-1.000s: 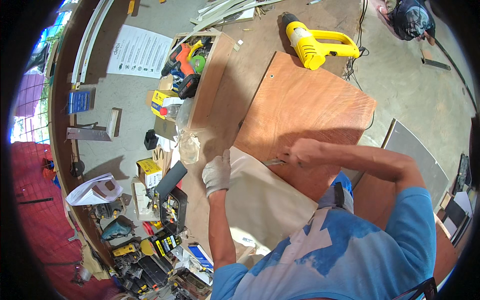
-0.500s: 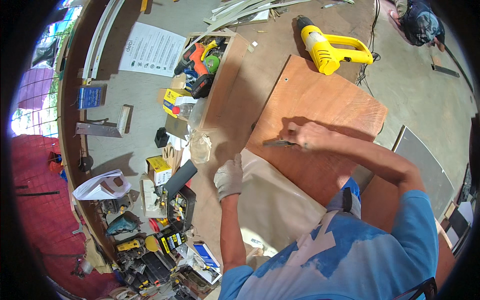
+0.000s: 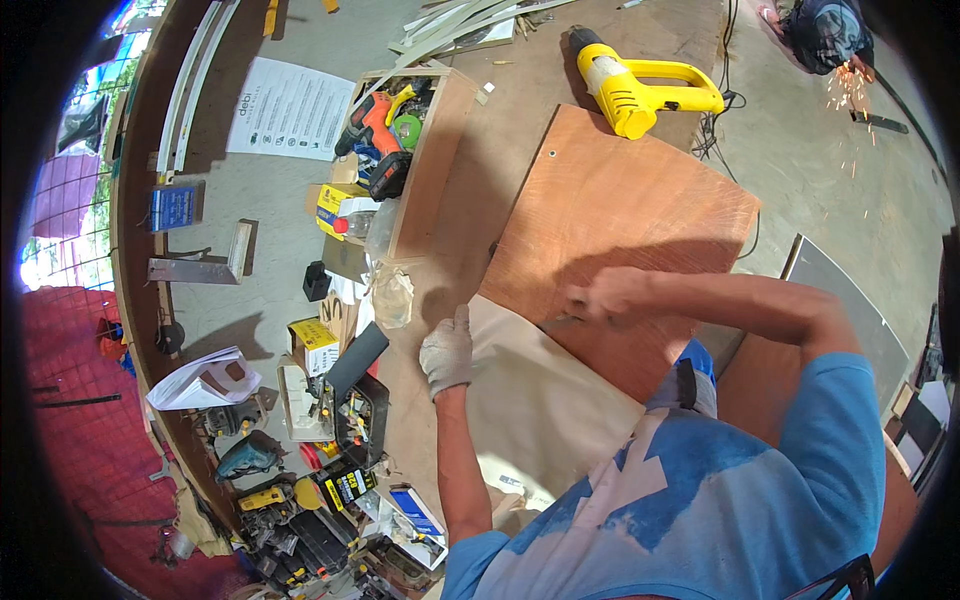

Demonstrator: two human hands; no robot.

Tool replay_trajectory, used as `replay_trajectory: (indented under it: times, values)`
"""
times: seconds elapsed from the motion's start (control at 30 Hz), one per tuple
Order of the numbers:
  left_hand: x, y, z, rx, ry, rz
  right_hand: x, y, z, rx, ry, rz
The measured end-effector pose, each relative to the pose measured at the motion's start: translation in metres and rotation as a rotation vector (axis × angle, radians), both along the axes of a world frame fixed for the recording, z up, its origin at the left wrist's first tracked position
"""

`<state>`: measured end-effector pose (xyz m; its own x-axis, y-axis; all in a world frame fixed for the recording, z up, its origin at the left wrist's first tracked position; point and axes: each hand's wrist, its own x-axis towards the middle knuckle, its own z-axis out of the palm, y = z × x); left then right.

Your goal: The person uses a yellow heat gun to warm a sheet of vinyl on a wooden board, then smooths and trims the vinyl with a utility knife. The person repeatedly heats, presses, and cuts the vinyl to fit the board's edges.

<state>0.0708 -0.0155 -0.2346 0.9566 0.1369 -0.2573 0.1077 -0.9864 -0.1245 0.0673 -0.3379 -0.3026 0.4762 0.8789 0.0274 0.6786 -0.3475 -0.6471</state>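
Note:
My left hand (image 3: 445,352), in a pale work glove, is closed at the left edge of a smooth cream sheet (image 3: 545,390). The sheet meets the reddish-brown plywood board (image 3: 640,190) along a slanting line. Over that board, my bare right hand (image 3: 608,296) is closed round a small flat grey blade tool (image 3: 563,322). Its tip points left, near the sheet's upper edge; the handle is hidden in my fingers. A yellow heat gun (image 3: 635,90) lies at the board's far edge.
A wooden box (image 3: 435,165) with an orange drill (image 3: 378,125) stands left of the board. Tools and an open black case (image 3: 360,415) crowd the left side. At the far right, sparks (image 3: 850,90) fly by a crouching person (image 3: 825,35). A grey panel (image 3: 845,300) leans at right.
My right hand has moved slightly down with the blade tool, toward the sheet's edge. My left hand keeps its place at the sheet. Sparks have appeared beside the other person.

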Motion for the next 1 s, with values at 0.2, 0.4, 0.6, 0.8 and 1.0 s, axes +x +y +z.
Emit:
replay_trajectory:
  times: [0.2,0.4,0.6,0.8,1.0]
  values:
    - [0.001,-0.018,0.011,-0.282,-0.169,-0.042,-0.111,-0.104,0.023,-0.027,0.059,0.108]
    - [-0.015,-0.079,0.026,-0.261,0.060,-0.829,-0.106,-0.139,0.060,0.058,0.265,-0.738]
    - [-0.048,-0.080,0.022,-0.211,0.307,-0.961,-0.079,-0.078,0.048,0.297,0.352,-0.711]
    - [-0.070,-0.071,-0.010,-0.236,-0.083,-0.940,-0.011,0.028,-0.023,0.356,0.166,-0.472]
    - [-0.076,-0.057,-0.008,-0.184,-0.069,-0.964,0.023,0.072,0.006,0.118,0.406,-0.621]
